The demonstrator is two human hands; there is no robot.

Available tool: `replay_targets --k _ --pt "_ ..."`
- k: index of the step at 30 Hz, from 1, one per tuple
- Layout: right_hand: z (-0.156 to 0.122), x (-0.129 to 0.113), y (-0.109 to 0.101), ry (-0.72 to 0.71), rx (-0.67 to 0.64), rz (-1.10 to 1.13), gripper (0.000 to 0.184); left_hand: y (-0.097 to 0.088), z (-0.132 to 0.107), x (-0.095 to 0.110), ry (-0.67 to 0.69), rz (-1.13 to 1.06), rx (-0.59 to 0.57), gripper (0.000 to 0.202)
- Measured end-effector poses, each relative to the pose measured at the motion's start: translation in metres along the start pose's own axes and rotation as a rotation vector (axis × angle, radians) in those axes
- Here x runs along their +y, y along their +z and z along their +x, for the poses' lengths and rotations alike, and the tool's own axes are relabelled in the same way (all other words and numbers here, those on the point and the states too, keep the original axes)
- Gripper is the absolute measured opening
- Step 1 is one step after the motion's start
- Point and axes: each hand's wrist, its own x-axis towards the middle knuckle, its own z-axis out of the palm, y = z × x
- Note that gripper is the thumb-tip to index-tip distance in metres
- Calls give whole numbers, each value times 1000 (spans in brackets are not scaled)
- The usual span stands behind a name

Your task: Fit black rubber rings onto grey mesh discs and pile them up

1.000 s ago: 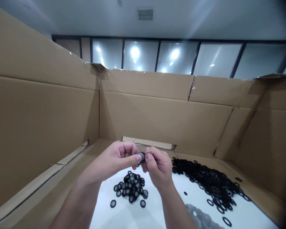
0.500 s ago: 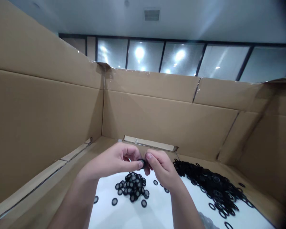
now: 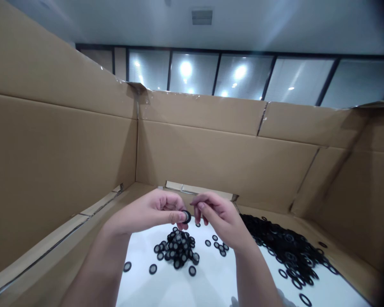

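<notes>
My left hand pinches a small black ring with a pale centre between thumb and forefinger. My right hand is just to the right of it, its fingers loosely curled and slightly apart from the ring, holding nothing I can see. Both hands hover above a small heap of like rings with pale centres on a white sheet.
A large pile of plain black rings lies on the right of the sheet. High cardboard box walls enclose left, back and right. A few loose rings lie between the heaps. A grey patch shows at the bottom edge.
My right hand has let go of the ring and drawn a little to the right; the left hand keeps the ring. The view shifted slightly.
</notes>
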Motion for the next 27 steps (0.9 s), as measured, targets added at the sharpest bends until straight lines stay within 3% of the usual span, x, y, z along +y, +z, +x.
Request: replay_targets --k 5,10,18,27 --pt "-1 -1 -2 60 9 -170 36 0 2 -3 0 -80 -17 22" --pt "-4 -10 -1 91 -26 -92 9 0 4 -5 17 -98 -39 22" --pt "-5 -14 -1 121 -168 -87 13 1 2 -2 -34 -84 -23 21" --pt "-5 -14 2 114 -190 -105 15 0 2 -2 -57 -68 -37 21"
